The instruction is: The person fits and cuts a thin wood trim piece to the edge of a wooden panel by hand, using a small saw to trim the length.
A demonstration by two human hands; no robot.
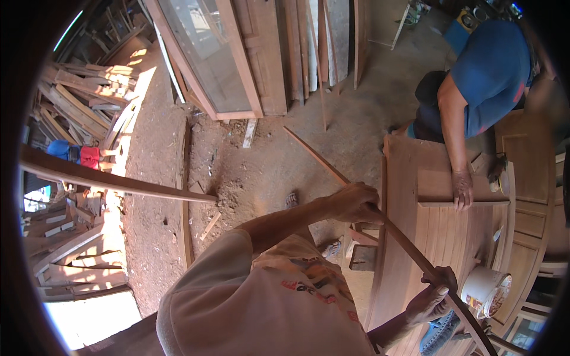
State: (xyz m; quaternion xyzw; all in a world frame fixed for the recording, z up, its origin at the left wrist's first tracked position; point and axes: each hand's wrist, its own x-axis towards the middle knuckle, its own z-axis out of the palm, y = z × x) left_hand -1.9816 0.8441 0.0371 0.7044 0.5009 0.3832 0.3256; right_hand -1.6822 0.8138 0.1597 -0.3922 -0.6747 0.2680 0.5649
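Note:
A long, narrow wooden strip (409, 246) runs slantwise across my front, from above the floor to the lower right edge. My left hand (356, 202) is closed around it near the workbench's left edge. Further along, over the bench, my right hand (436, 293) has its fingers wrapped around the same strip. Beneath lies a wooden panel of joined boards (436, 228). Close to my right hand stands a white bucket (478, 285) with a stained rim. A blue and dark ridged object (439, 333), its kind unclear, lies below that hand.
Across the bench, a co-worker in a blue shirt (493, 71) rests a hand (462, 190) by a thin batten (463, 204). Doors (261, 65) and boards lean at the back. Scrap wood (77, 107) is piled left, near another person (77, 154). A beam (119, 178) juts in.

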